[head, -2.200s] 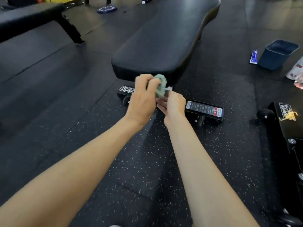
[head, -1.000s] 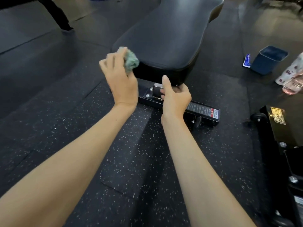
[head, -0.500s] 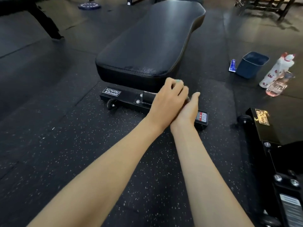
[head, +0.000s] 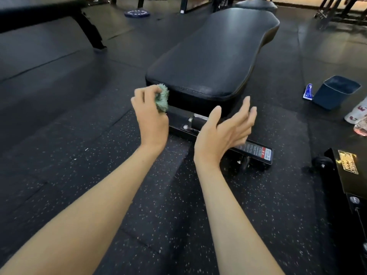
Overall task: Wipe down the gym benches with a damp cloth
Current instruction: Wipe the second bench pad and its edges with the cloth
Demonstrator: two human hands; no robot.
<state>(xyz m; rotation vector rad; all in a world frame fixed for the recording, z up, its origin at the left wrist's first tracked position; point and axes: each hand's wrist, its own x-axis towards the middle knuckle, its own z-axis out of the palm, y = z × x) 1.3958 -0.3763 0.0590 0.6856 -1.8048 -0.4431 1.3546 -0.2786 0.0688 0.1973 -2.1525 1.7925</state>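
The floor (head: 59,155) is dark rubber with little white specks. A blue bin (head: 335,92) sits on it at the right. A round blue plate (head: 137,13) lies at the upper left. A black machine (head: 345,175) with a gold label fills the lower right. Thin metal legs (head: 327,10), maybe a rack, stand at the upper right in warm light.

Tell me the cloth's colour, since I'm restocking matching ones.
Pale green, with a fuzzy nap. The cloth shows bunched in the left hand in the head view.
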